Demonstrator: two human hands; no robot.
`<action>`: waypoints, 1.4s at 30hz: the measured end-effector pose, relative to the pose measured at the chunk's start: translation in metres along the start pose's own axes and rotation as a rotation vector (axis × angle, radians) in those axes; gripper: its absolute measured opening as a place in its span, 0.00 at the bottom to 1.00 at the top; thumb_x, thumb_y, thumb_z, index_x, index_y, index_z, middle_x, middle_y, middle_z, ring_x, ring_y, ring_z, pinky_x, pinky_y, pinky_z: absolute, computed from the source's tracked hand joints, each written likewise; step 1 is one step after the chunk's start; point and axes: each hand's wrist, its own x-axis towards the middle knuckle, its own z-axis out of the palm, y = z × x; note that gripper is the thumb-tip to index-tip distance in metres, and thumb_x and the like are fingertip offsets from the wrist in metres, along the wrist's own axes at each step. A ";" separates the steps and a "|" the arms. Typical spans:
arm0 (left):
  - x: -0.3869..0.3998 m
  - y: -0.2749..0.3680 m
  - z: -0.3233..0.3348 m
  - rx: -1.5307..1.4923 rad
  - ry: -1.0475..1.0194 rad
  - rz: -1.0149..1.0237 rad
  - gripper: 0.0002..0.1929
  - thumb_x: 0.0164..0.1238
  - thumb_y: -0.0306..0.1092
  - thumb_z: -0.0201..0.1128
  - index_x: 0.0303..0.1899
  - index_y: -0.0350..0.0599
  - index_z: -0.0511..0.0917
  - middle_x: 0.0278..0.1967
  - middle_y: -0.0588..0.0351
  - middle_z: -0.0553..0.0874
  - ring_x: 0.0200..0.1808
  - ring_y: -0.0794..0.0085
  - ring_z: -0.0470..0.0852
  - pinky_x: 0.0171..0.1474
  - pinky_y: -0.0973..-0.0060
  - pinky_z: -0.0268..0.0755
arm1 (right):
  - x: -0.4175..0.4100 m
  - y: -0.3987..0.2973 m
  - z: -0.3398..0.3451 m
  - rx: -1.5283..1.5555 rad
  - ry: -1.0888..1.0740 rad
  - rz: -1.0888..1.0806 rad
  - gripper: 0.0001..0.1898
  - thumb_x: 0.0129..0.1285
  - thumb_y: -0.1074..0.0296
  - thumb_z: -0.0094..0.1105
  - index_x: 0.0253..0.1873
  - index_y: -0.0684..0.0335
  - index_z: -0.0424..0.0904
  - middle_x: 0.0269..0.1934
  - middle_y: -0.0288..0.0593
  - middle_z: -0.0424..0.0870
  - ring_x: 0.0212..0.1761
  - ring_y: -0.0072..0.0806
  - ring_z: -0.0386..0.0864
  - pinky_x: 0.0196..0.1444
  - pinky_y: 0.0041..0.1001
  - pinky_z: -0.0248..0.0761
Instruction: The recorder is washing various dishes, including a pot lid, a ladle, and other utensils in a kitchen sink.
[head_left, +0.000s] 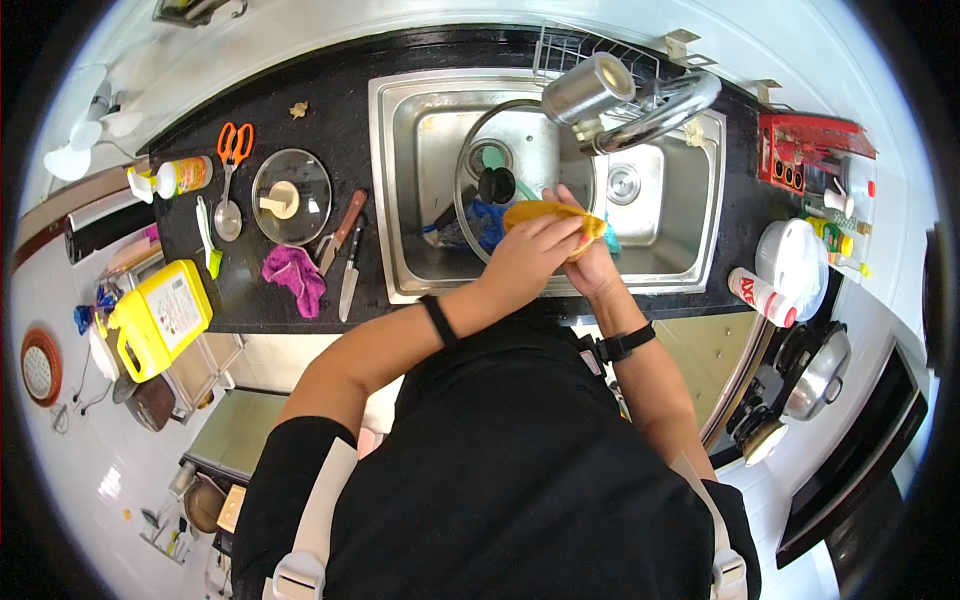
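Note:
My left hand (532, 249) lies over a folded yellow cloth (547, 214), its fingers bent across it. Beneath and to the right, my right hand (592, 266) holds the cloth from below, fingers pointing up towards the tap. Whether something is wrapped inside the cloth is hidden. Both hands are above the double-bowl steel sink (420, 262). A large glass lid with a black knob (496, 184) rests in the left bowl, behind the hands. Under the lid lie a crumpled blue item (486, 221) and a green-handled utensil, partly covered. A teal item (613, 238) shows beside my right hand.
A chrome tap (660, 120) with a filter arches over the sink. Left on the black counter are two knives (350, 277), a purple cloth (294, 279), a smaller glass lid (311, 180), orange-handled scissors (235, 146) and a yellow jug (169, 319). A white bottle (759, 296) lies right.

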 end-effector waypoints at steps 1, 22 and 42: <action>0.010 -0.004 -0.001 0.000 0.004 -0.005 0.16 0.67 0.30 0.60 0.54 0.41 0.80 0.56 0.48 0.81 0.54 0.49 0.80 0.59 0.60 0.74 | 0.000 0.000 0.003 -0.040 0.044 0.034 0.37 0.68 0.85 0.47 0.80 0.56 0.52 0.78 0.48 0.61 0.73 0.37 0.70 0.74 0.35 0.64; 0.041 -0.097 -0.011 0.163 0.234 -0.383 0.11 0.73 0.36 0.60 0.48 0.44 0.85 0.47 0.50 0.86 0.51 0.54 0.83 0.51 0.61 0.78 | 0.015 -0.020 0.026 -0.155 0.006 0.080 0.43 0.62 0.91 0.49 0.81 0.60 0.46 0.74 0.54 0.67 0.68 0.49 0.74 0.70 0.42 0.69; 0.043 -0.145 -0.006 -0.038 0.296 -0.377 0.12 0.68 0.32 0.61 0.49 0.48 0.86 0.48 0.48 0.88 0.51 0.52 0.85 0.53 0.62 0.79 | 0.025 -0.019 0.022 -0.116 -0.014 0.078 0.38 0.65 0.89 0.50 0.79 0.65 0.49 0.75 0.55 0.63 0.71 0.54 0.71 0.70 0.45 0.70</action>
